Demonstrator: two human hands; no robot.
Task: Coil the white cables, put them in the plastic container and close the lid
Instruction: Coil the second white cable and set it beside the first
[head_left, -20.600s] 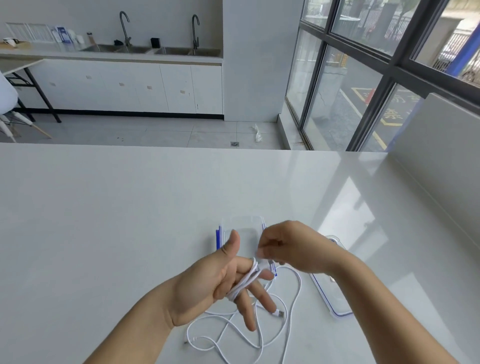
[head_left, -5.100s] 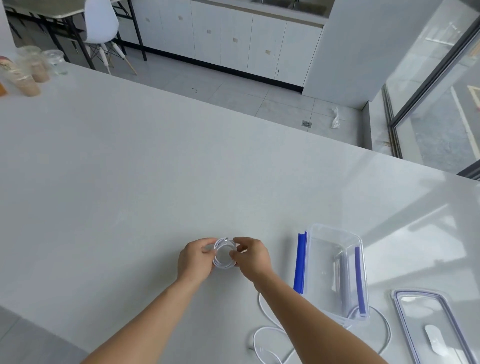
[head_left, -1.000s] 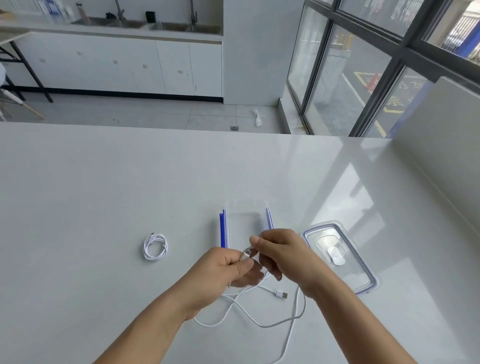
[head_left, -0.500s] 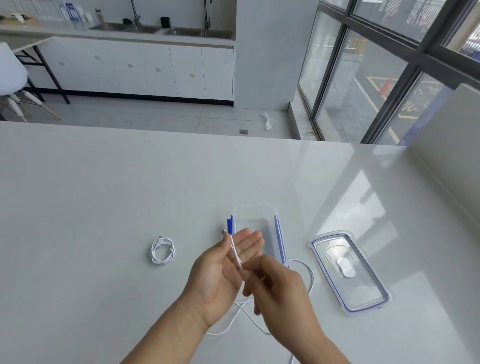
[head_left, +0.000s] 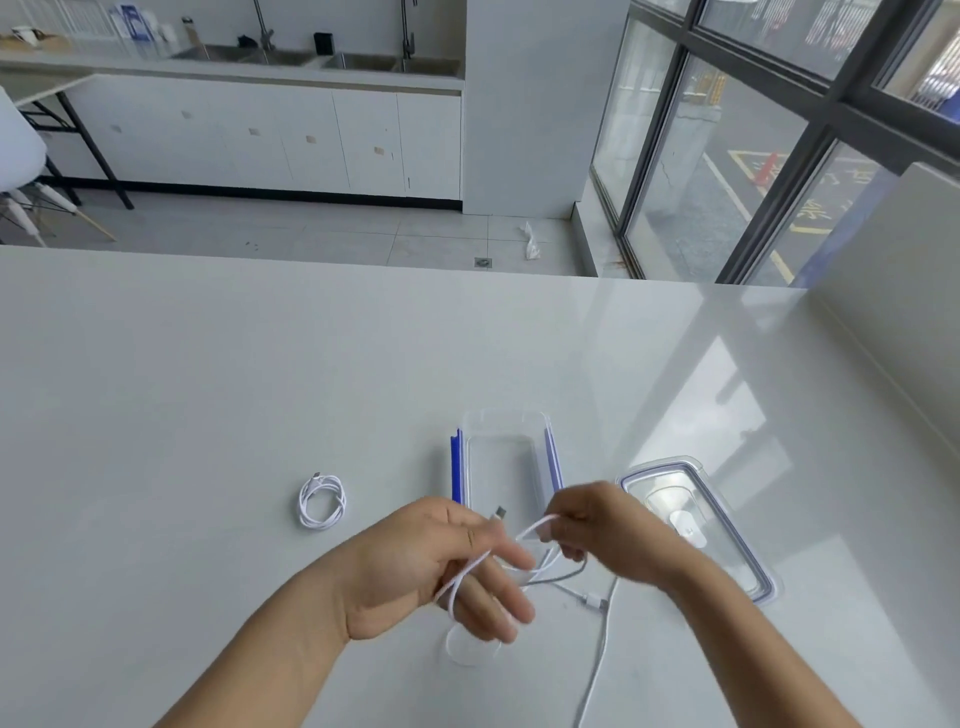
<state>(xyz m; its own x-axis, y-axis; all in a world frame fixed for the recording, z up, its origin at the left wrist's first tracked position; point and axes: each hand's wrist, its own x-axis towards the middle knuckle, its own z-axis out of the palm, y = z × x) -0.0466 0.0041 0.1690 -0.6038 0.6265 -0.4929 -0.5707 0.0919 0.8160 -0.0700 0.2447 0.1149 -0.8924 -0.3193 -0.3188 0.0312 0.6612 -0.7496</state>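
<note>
Now the loose cable (head_left: 595, 603) makes its first loop round the fingers of my left hand (head_left: 431, 566). A moment ago that hand was flat and open, with just the plug end lying on it. So I think the winding of this cable has only begun. Its long tail trails back toward the near edge of the table (head_left: 208, 389).

My left thumb pins the plug end against my fingers. My right hand (head_left: 608, 535) pinches the cable and pulls it round.

Now I count. There are two white cables: the loose one, and one coiled cable (head_left: 322, 503) lying done on the table, off to the left. A bit farther from the near edge there is one container (head_left: 506, 457), open, and I see nothing in it. One lid (head_left: 727, 545) lies just to its right.
</note>
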